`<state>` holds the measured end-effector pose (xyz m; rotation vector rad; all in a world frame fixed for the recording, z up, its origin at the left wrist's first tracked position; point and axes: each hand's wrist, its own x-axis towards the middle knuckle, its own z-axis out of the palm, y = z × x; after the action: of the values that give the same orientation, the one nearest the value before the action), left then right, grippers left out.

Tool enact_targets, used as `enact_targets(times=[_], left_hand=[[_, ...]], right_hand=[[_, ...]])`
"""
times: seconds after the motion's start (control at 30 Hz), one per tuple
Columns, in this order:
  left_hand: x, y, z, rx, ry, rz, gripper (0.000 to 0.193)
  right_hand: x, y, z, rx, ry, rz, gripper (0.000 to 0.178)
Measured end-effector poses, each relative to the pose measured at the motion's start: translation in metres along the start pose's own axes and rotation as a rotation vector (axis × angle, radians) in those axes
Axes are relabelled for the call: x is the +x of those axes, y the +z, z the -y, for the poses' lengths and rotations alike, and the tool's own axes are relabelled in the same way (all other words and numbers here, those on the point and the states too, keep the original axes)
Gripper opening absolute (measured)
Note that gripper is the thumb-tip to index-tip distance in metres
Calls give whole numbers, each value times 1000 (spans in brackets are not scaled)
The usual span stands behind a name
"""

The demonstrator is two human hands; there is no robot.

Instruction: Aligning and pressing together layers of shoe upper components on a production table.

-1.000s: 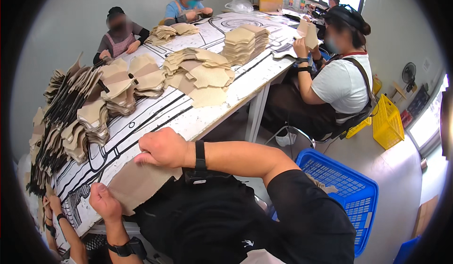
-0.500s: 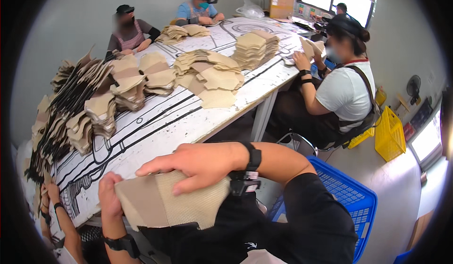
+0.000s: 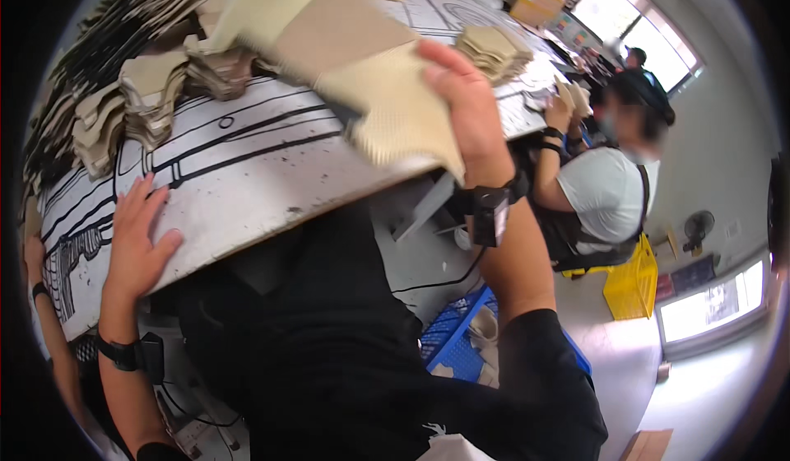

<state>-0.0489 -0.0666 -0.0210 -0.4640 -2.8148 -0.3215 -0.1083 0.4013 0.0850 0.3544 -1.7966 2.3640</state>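
Observation:
My right hand grips one edge of a beige textured fabric panel with a taupe band across its middle. The panel is raised over the table, slightly blurred, and hides part of the stacks behind it. The thumb side shows; the other fingers are partly hidden under the fabric. My left hand lies with spread fingers on the near edge of the white table marked with black lines, holding nothing. Beyond it are layered stacks of similar panels, some with dark edges.
Another stack of beige panels sits farther right. On the right a co-worker holds similar pieces. A blue basket with fabric scraps stands on the floor by my leg, and a yellow crate beyond. Another person's arm reaches in at left.
The panel has gone from my lap up over the table in my right hand. My left hand has let go of it and now rests on the table edge. The view has shifted.

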Motion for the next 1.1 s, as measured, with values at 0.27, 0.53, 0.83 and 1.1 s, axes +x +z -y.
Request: enact_targets(times=[0.27,0.53,0.83,1.1], left_hand=[[12,6,-21,-19,98,107,81],[10,6,-27,-47,123,81,81],[8,7,-16,-71,114,91,80],[9,35,8,7,102,95,74]], right_hand=[[131,-14,15,159,-309,-218,34],[279,-17,-92,-634,-162,-39,38],[173,29,-116,-1336,-131,45,54],[25,65,-169,-1311,-246,486,65]])
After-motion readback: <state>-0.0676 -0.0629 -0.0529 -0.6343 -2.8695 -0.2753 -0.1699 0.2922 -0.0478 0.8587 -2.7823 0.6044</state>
